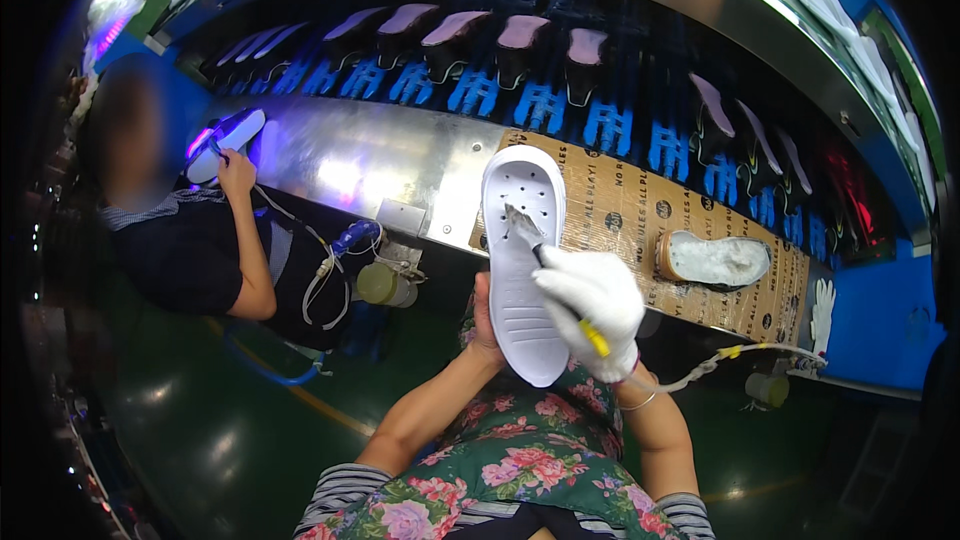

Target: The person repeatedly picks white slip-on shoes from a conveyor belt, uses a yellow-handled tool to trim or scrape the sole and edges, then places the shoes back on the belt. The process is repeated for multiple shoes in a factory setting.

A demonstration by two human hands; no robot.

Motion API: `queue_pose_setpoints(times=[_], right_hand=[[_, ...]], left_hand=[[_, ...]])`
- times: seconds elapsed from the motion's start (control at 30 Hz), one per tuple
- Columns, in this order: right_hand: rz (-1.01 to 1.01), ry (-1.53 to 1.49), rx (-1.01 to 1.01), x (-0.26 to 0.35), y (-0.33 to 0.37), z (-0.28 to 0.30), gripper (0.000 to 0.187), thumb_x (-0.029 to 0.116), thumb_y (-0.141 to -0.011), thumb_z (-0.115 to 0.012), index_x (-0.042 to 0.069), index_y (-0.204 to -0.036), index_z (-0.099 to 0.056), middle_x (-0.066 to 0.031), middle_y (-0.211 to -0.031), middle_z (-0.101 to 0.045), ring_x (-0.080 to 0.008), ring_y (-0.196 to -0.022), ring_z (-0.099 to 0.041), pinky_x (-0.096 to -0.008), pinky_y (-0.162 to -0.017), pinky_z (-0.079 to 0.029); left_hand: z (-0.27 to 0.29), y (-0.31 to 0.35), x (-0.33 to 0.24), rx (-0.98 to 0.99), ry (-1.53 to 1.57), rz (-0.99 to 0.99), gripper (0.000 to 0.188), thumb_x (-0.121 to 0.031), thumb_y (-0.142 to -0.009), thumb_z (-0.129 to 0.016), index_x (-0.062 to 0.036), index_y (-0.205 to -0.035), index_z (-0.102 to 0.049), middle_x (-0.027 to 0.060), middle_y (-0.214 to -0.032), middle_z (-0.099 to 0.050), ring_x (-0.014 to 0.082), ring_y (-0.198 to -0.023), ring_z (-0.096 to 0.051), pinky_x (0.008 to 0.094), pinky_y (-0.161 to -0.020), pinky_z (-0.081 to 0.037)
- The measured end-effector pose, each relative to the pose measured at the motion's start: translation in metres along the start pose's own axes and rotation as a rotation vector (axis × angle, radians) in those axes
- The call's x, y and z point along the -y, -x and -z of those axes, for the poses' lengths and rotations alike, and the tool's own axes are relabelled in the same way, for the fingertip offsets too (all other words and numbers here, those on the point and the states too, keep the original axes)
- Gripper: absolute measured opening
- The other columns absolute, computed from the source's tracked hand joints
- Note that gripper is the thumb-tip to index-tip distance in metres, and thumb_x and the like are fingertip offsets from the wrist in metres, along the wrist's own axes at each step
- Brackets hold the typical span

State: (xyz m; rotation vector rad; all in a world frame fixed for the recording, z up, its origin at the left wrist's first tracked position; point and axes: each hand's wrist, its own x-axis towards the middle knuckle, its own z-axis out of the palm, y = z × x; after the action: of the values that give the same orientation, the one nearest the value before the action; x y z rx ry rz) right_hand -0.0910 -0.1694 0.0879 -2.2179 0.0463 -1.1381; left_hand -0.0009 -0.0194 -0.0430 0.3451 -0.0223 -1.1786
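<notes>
A white shoe sole (525, 290) stands upright in front of me, its inner face toward me, with small holes in the upper part and ridges lower down. Bare, my left hand (484, 318) grips its left edge; most of those fingers are hidden behind the sole. My right hand (598, 302) wears a white glove and is closed around a brush (523, 228) with a yellow band on its handle. The bristles meet the sole's holed area. From the right wrist a pale hose (690, 377) runs off to the right.
Cardboard (640, 210) covers the bench; on it lies a tan-rimmed, sole-shaped piece (716, 260) filled with white material. Behind, shoe lasts (520, 32) stand over blue holders (541, 105). At left a co-worker (185, 250) holds another sole (226, 145). A white glove (823, 315) hangs right.
</notes>
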Motion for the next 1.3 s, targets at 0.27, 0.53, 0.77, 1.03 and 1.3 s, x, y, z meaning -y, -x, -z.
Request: queue_pose_setpoints(times=[0.27, 0.53, 0.77, 1.03, 1.3], right_hand=[[-0.218, -0.209, 0.004, 0.012, 0.000, 0.002, 0.023, -0.001, -0.080, -0.081, 0.004, -0.102, -0.079, -0.0161, -0.110, -0.080, -0.0308, -0.096, -0.076, -0.0388, -0.086, -0.059], [-0.097, -0.371, 0.176, 0.010, 0.015, -0.006, 0.034, 0.002, -0.073, -0.084, 0.011, -0.105, -0.080, -0.0131, -0.111, -0.079, -0.0334, -0.099, -0.076, -0.0430, -0.087, -0.059], [0.093, -0.152, 0.242, 0.016, 0.017, -0.013, 0.033, 0.003, -0.072, -0.085, 0.013, -0.103, -0.078, -0.0092, -0.112, -0.078, -0.0291, -0.097, -0.076, -0.0402, -0.082, -0.058], [0.090, -0.122, 0.229, 0.007, 0.019, -0.011, 0.040, 0.005, -0.071, -0.085, 0.014, -0.109, -0.079, -0.0093, -0.117, -0.078, -0.0307, -0.100, -0.076, -0.0406, -0.084, -0.057], [-0.068, -0.249, 0.164, -0.002, 0.023, -0.011, 0.033, 0.002, -0.078, -0.084, 0.010, -0.108, -0.079, -0.0125, -0.112, -0.079, -0.0312, -0.095, -0.076, -0.0405, -0.083, -0.058]], left_hand=[[-0.020, -0.016, -0.008, 0.023, 0.100, -0.046, 0.108, -0.090, -0.092, -0.043, -0.0118, -0.167, -0.033, 0.0252, -0.159, -0.048, 0.0407, -0.144, -0.052, 0.0571, -0.122, -0.041], [-0.027, -0.037, -0.018, 0.359, 0.163, -0.039, 0.112, -0.091, -0.089, -0.050, -0.0107, -0.166, -0.033, 0.0300, -0.153, -0.053, 0.0458, -0.133, -0.061, 0.0604, -0.112, -0.051], [-0.024, -0.048, -0.024, 0.369, 0.245, -0.024, 0.116, -0.093, -0.088, -0.048, -0.0113, -0.168, -0.026, 0.0283, -0.156, -0.049, 0.0510, -0.137, -0.055, 0.0666, -0.109, -0.051], [-0.024, -0.049, -0.040, 0.320, 0.219, 0.053, 0.115, -0.091, -0.087, -0.053, -0.0124, -0.167, -0.029, 0.0266, -0.158, -0.046, 0.0536, -0.125, -0.059, 0.0693, -0.102, -0.053], [-0.032, -0.056, -0.054, 0.405, 0.204, 0.134, 0.121, -0.090, -0.085, -0.057, -0.0040, -0.166, -0.028, 0.0260, -0.151, -0.051, 0.0473, -0.115, -0.064, 0.0590, -0.094, -0.058]])
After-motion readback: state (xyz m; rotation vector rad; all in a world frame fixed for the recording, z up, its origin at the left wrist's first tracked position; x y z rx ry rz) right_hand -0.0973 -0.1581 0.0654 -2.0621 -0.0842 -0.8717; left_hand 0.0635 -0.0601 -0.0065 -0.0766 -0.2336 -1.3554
